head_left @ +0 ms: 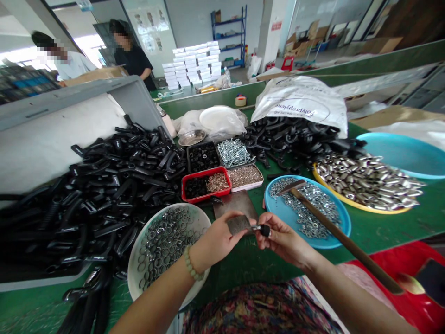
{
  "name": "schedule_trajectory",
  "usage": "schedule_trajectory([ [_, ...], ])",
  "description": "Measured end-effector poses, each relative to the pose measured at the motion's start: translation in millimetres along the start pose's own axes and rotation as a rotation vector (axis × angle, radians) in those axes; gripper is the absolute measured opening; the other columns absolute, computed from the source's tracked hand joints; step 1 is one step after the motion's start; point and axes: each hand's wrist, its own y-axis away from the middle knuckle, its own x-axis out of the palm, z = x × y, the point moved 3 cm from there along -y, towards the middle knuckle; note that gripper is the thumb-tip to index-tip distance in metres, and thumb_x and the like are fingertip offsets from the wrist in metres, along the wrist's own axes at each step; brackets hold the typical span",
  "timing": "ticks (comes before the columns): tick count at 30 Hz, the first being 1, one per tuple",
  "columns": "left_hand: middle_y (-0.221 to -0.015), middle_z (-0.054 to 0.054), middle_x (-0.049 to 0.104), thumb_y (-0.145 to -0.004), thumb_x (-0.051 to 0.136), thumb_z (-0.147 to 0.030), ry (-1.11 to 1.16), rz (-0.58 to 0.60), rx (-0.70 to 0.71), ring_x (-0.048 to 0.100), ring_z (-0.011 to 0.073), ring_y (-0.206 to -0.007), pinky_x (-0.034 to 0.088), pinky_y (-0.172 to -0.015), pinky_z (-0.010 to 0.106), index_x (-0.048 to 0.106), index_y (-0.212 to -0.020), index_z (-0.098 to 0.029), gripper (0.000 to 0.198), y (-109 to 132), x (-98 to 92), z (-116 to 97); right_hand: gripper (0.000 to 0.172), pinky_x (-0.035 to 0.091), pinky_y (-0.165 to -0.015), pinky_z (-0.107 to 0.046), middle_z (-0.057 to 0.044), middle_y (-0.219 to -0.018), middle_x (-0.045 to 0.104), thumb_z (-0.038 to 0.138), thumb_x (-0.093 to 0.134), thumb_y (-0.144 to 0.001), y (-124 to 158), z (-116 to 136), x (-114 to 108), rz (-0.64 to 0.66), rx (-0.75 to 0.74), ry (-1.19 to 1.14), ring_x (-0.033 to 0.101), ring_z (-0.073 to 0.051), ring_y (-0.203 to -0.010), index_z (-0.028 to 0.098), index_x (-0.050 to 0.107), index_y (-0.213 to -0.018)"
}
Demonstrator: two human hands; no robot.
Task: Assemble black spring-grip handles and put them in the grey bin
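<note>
In the middle of the head view, my left hand [220, 236] is closed round a grey metal piece [238, 225] with a dull face. My right hand [283, 239] pinches a small black knob [265, 230] with a bright metal shank [256, 228] that points at the grey piece. Whether the shank sits inside that piece or only touches it, I cannot tell. Below and behind the hands lies a flat metal plate [222, 206]. To the left of my left hand is a white bowl [134, 273] of metal rings; a blue tray [342, 236] of small nuts is beside my right hand.
A hammer [333, 227] lies across the blue tray. Black handles [121, 185] spill from a grey bin [139, 93] at left. Behind are a red tray [206, 198], a tray of screws [234, 153], and a yellow tray [365, 207] of metal sleeves. Two people stand at the far left.
</note>
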Motion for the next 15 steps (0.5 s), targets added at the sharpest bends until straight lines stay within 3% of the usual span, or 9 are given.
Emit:
schedule_trajectory([
  [6, -0.102, 0.006, 0.066, -0.086, 0.057, -0.029, 0.121, -0.034, -0.102, 0.060, 0.0182, -0.097, 0.045, -0.092, 0.030, 0.068, -0.102, -0.021, 0.022, -2.5, -2.1, 2.1, 0.016, 0.049, -0.066, -0.022, 0.001, -0.079, 0.066, 0.027, 0.066, -0.083, -0.4, -1.0, -0.9, 0.002, 0.006, 0.028, 0.064, -0.009, -0.069, 0.022, 0.055, -0.094],
  [11, -0.073, 0.000, 0.063, -0.074, 0.070, -0.034, 0.731, -0.163, -0.487, 0.055, 0.0089, -0.061, 0.047, -0.063, 0.022, 0.067, -0.091, -0.015, 0.026, -5.3, 1.7, 24.1, 0.012, 0.049, -0.071, -0.027, -0.001, -0.084, 0.066, 0.027, 0.061, -0.087, -0.4, 9.2, -6.0, 0.005, -0.081, 0.249, 0.065, -0.012, -0.073, 0.020, 0.054, -0.094],
  [15, -0.069, -0.001, 0.061, -0.063, 0.080, -0.031, 0.942, -0.308, -0.624, 0.052, 0.0057, -0.059, 0.044, -0.059, 0.017, 0.069, -0.086, -0.014, 0.031, -6.0, 3.6, 36.0, 0.010, 0.048, -0.074, -0.030, -0.003, -0.086, 0.066, 0.028, 0.054, -0.090, 3.8, 14.8, 1.1, -0.006, -0.156, 0.478, 0.064, -0.014, -0.077, 0.021, 0.054, -0.097],
])
